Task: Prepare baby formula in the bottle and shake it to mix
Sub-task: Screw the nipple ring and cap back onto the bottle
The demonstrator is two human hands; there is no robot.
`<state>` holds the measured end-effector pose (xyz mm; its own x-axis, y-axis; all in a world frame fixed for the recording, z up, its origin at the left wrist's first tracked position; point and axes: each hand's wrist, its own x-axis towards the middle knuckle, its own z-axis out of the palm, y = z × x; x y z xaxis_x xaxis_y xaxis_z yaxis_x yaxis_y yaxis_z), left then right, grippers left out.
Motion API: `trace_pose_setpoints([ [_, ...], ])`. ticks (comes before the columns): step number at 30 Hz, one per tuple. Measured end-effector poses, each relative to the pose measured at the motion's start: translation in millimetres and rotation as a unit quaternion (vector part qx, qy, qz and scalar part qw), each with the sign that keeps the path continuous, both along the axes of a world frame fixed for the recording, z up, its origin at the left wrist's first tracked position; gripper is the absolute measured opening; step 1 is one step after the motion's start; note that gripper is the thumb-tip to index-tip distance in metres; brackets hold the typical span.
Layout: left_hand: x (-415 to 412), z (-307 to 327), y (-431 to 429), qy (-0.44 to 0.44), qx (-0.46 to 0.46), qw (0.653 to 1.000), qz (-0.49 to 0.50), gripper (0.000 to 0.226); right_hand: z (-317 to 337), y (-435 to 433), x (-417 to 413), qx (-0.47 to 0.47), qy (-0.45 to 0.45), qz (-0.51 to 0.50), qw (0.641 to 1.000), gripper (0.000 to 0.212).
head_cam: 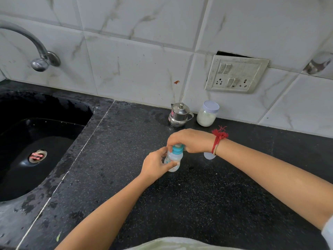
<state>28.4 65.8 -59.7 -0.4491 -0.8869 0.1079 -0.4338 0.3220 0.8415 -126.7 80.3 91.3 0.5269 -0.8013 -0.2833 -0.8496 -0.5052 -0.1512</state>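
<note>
Presently the baby bottle [173, 161] is being held upright near the middle of the table [198, 195], about midway between the back edge at the tiled wall and the front edge by the person. Its long axis is being kept close to vertical, with the top leaning slightly toward the right. Whether its base is resting on the table or being raised just clear cannot be told.

The body of the bottle is being gripped from the left side by the left hand [155, 166], fingers curled round it. The teal screw collar [177, 150] is being covered and gripped from above by the right hand [189, 141], so the two hands are being stacked along the one axis, right over left. The step is judged to be the tightening of the collar before shaking; both hands are already being kept on the bottle, so no reach is being called for.

Room is being left open toward the front edge and the right end of the table. Toward the left end the sink [36, 141] is lying well apart. Behind, at the back edge, a lidded steel pot [179, 115] and a jar of white powder [207, 114] are standing near, and a clear cap [208, 156] is lying just beside the right wrist, which a wide shake is judged likely to endanger.
</note>
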Motion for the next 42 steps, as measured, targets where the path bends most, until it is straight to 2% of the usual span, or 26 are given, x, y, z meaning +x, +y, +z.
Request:
trace_pose_setpoints([
  [6, 0.0, -0.2, 0.5, 0.012, 0.006, 1.000, -0.003, 0.063, 2.8, -2.3, -7.9, 0.008, 0.025, -0.037, 0.999, 0.045],
  [16, -1.1, -2.1, -0.8, 0.020, 0.027, 0.999, 0.001, 0.061, -8.8, -7.9, 3.0, -0.005, 0.050, -0.036, 0.998, 0.045],
  [21, -1.2, -1.6, -0.7, 0.034, 0.033, 0.999, 0.001, 0.063, -14.3, -11.2, 9.0, -0.059, 0.058, -0.056, 0.995, 0.033],
  [24, -1.0, -1.9, 0.4, 0.025, 0.025, 0.999, 0.006, 0.061, -24.8, -9.1, 13.8, -0.121, 0.096, -0.108, 0.982, 0.057],
  [27, -0.1, -1.6, 0.6, 0.024, 0.021, 0.999, 0.016, 0.061, -25.2, -7.1, 13.4, -0.159, 0.105, -0.134, 0.973, 0.069],
  [29, 0.2, -1.2, 0.0, 0.025, 0.018, 0.999, 0.011, 0.060, -19.6, -7.3, 10.0, -0.137, 0.082, -0.141, 0.977, 0.071],
  [32, -0.3, -0.6, 0.6, 0.041, 0.033, 0.999, -0.003, 0.064, -4.0, -8.4, 6.2, 0.009, 0.059, -0.098, 0.993, 0.071],
  [34, -0.4, -1.7, 0.4, 0.040, 0.032, 0.999, -0.001, 0.065, -0.3, -7.5, 7.4, 0.071, 0.059, -0.077, 0.993, 0.060],
  [38, -0.1, -1.4, 0.0, 0.033, 0.034, 0.999, 0.000, 0.064, -4.2, -5.5, 13.2, -0.010, 0.087, -0.085, 0.993, 0.030],
  [42, 0.6, 0.1, 0.9, 0.027, 0.021, 0.999, 0.011, 0.061, -11.6, -2.9, 17.0, -0.084, 0.075, -0.133, 0.985, 0.062],
])
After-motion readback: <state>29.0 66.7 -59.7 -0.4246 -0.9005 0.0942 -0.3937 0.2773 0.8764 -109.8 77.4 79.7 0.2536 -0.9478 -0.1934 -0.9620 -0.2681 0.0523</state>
